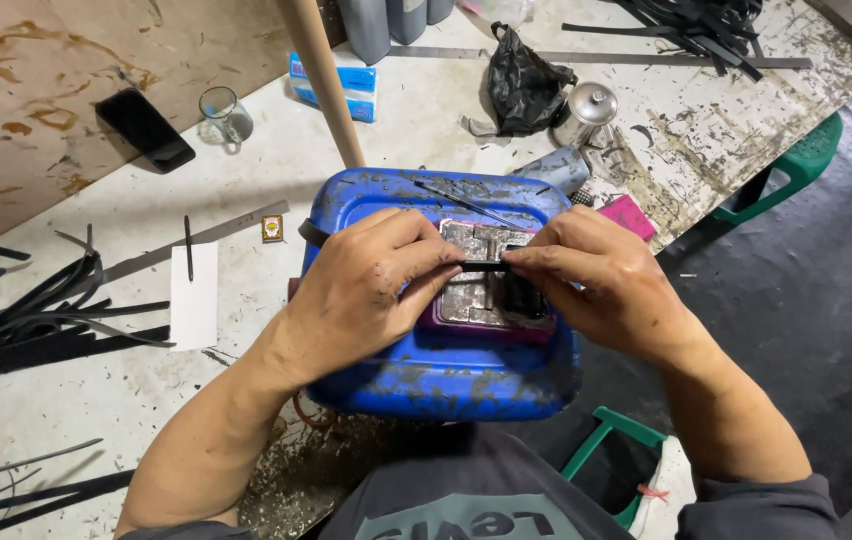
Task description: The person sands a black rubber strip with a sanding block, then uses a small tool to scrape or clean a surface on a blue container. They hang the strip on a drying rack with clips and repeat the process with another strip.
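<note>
Both hands, left hand [371, 290] and right hand [601, 280], pinch a short black strip [486, 266] between fingertips over a taped silvery block [481, 290] atop the blue canister [446, 370]; the strip looks not yet pressed down, with loose strips [36, 320] waiting on the tabletop [246, 150].

Two hands, left [361, 290] and right [601, 285], are showing at frame centre. One blue plastic canister [426, 375] is sitting beneath them. One black phone [144, 128], one glass mug [224, 115] and one tissue pack [354, 88] are lying upper left; one black bag [524, 85], one metal teapot [584, 112] upper centre. Two green stools [796, 165] are showing right.
</note>
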